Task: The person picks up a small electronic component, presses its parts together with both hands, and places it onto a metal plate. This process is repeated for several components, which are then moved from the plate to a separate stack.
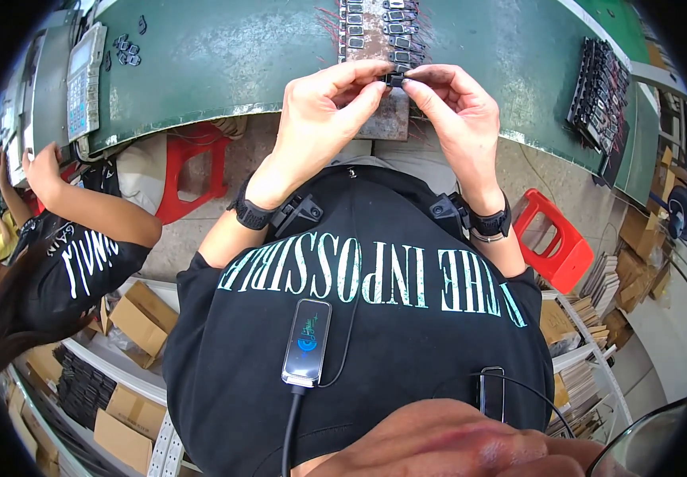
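Observation:
Both of my hands meet over the near edge of the table, around a small black plastic part (395, 79). My left hand (324, 103) pinches its left side between thumb and forefinger. My right hand (461, 103) grips the right side the same way, so the fingertips cover much of the part. Just beyond, on a long worn board (383, 119), lie two rows of small black rectangular modules (401, 30) with thin red wires trailing outward. They look like tiny speakers, though I cannot tell for sure.
The green table (224, 71) holds a few loose black parts (127, 52) at the left, near a pale keypad device (83, 83). Stacked black modules (598, 95) stand at the right. Red stools (554, 238) flank me. A co-worker's arm (101, 211) is at the left.

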`<state>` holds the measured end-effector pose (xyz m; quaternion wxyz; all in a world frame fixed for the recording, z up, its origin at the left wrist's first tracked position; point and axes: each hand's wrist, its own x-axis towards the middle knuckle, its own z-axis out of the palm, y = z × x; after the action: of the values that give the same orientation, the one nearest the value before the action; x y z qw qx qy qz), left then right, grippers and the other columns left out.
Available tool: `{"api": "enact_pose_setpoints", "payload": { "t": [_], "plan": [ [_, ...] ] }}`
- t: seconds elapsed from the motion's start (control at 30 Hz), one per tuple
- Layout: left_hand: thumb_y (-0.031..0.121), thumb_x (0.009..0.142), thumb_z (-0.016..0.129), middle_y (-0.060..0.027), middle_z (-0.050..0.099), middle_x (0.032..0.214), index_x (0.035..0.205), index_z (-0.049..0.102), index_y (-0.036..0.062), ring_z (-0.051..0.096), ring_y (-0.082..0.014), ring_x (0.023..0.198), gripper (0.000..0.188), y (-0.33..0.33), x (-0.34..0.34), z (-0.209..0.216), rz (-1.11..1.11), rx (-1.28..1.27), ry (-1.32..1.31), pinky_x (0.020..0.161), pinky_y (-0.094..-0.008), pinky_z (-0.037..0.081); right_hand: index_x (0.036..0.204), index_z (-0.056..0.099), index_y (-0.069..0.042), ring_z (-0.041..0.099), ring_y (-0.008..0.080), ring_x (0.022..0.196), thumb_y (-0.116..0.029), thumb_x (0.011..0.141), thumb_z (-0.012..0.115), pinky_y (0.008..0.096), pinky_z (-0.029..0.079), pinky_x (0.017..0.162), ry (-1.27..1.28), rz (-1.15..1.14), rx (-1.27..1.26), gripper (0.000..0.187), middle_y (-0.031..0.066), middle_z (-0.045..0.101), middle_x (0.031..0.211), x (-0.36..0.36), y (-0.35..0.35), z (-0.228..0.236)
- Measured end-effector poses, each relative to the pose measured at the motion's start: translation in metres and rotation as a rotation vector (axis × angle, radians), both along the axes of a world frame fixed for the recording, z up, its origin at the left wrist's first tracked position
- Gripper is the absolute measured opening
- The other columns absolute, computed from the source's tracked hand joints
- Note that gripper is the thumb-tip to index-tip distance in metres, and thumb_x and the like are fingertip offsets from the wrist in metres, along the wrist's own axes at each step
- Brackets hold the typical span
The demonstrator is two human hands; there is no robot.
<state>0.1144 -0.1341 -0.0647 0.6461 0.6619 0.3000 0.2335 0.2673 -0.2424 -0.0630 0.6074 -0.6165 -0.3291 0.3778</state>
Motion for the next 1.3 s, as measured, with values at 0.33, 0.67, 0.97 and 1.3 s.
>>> {"api": "enact_pose_setpoints", "payload": {
  "t": [0.33,0.67,0.97,1.3],
  "plan": [
    [0.005,0.091,0.068,-0.0065,0.075,0.099,0.117,0.071,0.0026,0.068,-0.0078,0.087,0.026,-0.003,0.0,-0.005,0.039,0.046,-0.048,0.079,-0.0238,0.056,0.109,0.067,0.0,0.062,0.0044,0.088,-0.007,0.093,0.07,0.0198,0.049,0.083,-0.031,0.004,-0.119,0.018,0.0003,0.068,0.098,0.002,0.0,-0.003],
    [0.007,0.09,0.069,-0.0094,0.075,0.097,0.115,0.072,0.0047,0.069,-0.0091,0.082,0.025,-0.005,0.0,-0.01,0.032,0.175,-0.005,0.074,-0.0243,0.056,0.107,0.066,0.0,0.061,0.0049,0.089,-0.011,0.094,0.069,0.0196,0.048,0.083,0.003,0.036,-0.188,0.017,0.0,0.067,0.099,0.006,-0.002,-0.007],
    [0.009,0.09,0.069,-0.0094,0.076,0.094,0.114,0.073,0.0057,0.07,-0.0099,0.08,0.024,-0.007,0.0,-0.007,-0.016,0.226,0.056,0.072,-0.025,0.056,0.109,0.064,-0.001,0.061,0.0064,0.086,-0.011,0.095,0.067,0.0206,0.049,0.078,0.074,0.1,-0.156,0.018,0.0018,0.066,0.097,0.012,-0.006,-0.004],
    [0.009,0.091,0.069,-0.0093,0.076,0.095,0.115,0.072,0.0043,0.07,-0.0101,0.083,0.025,-0.011,-0.001,-0.005,-0.025,0.17,0.022,0.074,-0.0246,0.056,0.115,0.059,0.0,0.063,0.0091,0.09,-0.008,0.097,0.063,0.0234,0.054,0.08,0.046,0.18,-0.085,0.019,0.0042,0.065,0.101,0.012,-0.009,-0.001]
  ]
}}
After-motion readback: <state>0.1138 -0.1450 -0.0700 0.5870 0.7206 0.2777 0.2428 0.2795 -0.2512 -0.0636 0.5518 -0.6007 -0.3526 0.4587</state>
